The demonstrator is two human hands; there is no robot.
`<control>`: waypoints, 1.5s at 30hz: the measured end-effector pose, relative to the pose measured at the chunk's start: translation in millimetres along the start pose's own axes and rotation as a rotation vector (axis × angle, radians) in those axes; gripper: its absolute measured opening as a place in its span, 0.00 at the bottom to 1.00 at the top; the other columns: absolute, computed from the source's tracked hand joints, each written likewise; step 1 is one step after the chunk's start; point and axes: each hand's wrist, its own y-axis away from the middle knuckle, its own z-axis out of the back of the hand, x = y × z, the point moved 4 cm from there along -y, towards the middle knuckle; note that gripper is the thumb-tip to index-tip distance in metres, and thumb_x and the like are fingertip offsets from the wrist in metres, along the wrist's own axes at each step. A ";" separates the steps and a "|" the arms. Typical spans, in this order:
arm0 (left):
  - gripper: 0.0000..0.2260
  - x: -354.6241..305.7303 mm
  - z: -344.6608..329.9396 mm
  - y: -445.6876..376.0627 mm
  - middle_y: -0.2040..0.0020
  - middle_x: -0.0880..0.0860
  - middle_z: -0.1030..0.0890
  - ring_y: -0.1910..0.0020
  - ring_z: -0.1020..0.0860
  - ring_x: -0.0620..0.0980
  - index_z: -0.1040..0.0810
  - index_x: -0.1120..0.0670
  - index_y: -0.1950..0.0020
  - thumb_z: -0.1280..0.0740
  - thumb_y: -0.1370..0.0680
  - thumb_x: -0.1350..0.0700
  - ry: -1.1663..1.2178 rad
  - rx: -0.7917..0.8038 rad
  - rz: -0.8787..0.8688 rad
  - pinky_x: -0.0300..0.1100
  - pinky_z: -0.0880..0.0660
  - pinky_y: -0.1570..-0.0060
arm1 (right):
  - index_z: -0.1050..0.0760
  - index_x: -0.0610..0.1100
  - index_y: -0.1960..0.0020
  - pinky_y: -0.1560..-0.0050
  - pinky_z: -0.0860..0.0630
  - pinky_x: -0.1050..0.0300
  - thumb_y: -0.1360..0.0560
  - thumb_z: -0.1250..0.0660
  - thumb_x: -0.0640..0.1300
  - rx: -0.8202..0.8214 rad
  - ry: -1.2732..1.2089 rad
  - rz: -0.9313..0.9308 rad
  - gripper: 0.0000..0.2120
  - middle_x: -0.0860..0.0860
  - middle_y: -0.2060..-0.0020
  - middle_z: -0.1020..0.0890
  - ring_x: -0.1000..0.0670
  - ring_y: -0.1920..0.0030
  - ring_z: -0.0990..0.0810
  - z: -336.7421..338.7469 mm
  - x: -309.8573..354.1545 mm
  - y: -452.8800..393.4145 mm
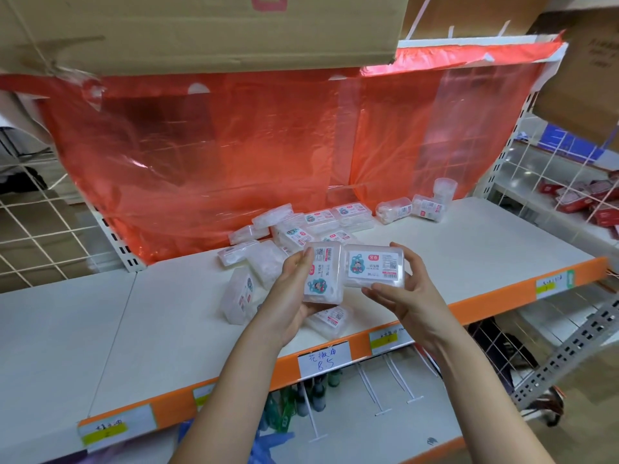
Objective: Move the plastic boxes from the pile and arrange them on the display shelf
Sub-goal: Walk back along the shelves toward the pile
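Note:
My left hand [288,296] grips a clear plastic box [323,272] turned on end, its label facing me. My right hand [407,293] holds a second clear plastic box [373,266] lying sideways, label up. The two boxes touch each other above the white display shelf [452,259]. Behind and below them lies the pile of like boxes [294,232], several tumbled at odd angles. One box [330,321] lies near the shelf's front edge under my left hand. Another [238,296] stands on its side to the left.
Red plastic sheeting [234,155] hangs behind the shelf. Round clear tubs [415,205] lie at the back right. An orange front strip with price tags [323,361] edges the shelf. A cardboard carton [201,28] hangs overhead. Wire grid panels [40,222] flank the left side.

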 end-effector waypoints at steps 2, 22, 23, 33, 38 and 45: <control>0.22 2.6 -0.7 0.0 0.43 0.55 0.21 0.47 0.20 0.52 0.38 0.50 0.33 0.33 0.23 0.56 -0.052 0.013 -0.017 0.51 0.20 0.53 | 0.38 0.48 0.32 0.49 0.19 0.53 0.30 0.36 0.23 -0.002 0.006 -0.001 0.33 0.43 0.49 0.17 0.45 0.49 0.17 -1.4 -1.5 2.0; 0.32 -7.4 25.3 9.4 0.35 0.48 0.25 0.42 0.23 0.45 0.35 0.49 0.28 0.26 0.29 0.61 -0.540 -0.081 -0.163 0.38 0.23 0.46 | 0.35 0.50 0.37 0.43 0.24 0.47 0.32 0.30 0.26 -0.061 0.101 0.009 0.31 0.44 0.45 0.19 0.44 0.46 0.18 -13.9 -9.9 -11.6; 0.32 -12.0 28.1 10.6 0.36 0.48 0.25 0.42 0.23 0.44 0.34 0.48 0.28 0.26 0.29 0.61 -0.575 -0.096 -0.184 0.36 0.23 0.47 | 0.34 0.50 0.37 0.44 0.24 0.50 0.32 0.30 0.27 -0.057 0.129 0.014 0.31 0.45 0.46 0.18 0.46 0.47 0.18 -15.6 -9.5 -12.9; 0.34 -66.1 114.2 48.0 0.38 0.49 0.25 0.43 0.24 0.44 0.32 0.41 0.32 0.23 0.36 0.50 -0.963 -0.268 -0.261 0.44 0.25 0.41 | 0.33 0.50 0.37 0.50 0.25 0.59 0.31 0.30 0.29 0.102 0.215 0.034 0.29 0.52 0.54 0.15 0.52 0.49 0.17 -59.2 -7.5 -31.9; 0.32 -87.2 166.5 93.5 0.44 0.45 0.31 0.41 0.28 0.45 0.34 0.36 0.33 0.24 0.31 0.53 -1.095 -0.308 -0.231 0.37 0.31 0.38 | 0.33 0.51 0.39 0.51 0.23 0.57 0.33 0.28 0.33 0.313 0.272 -0.010 0.28 0.50 0.48 0.17 0.52 0.46 0.18 -130.8 -28.3 -26.1; 0.33 -125.2 261.6 190.9 0.36 0.50 0.30 0.41 0.27 0.44 0.35 0.43 0.31 0.24 0.31 0.56 -1.191 -0.468 -0.214 0.34 0.32 0.40 | 0.32 0.47 0.41 0.56 0.23 0.66 0.31 0.30 0.27 0.566 0.395 -0.012 0.25 0.56 0.53 0.16 0.58 0.52 0.18 -252.7 -62.8 3.1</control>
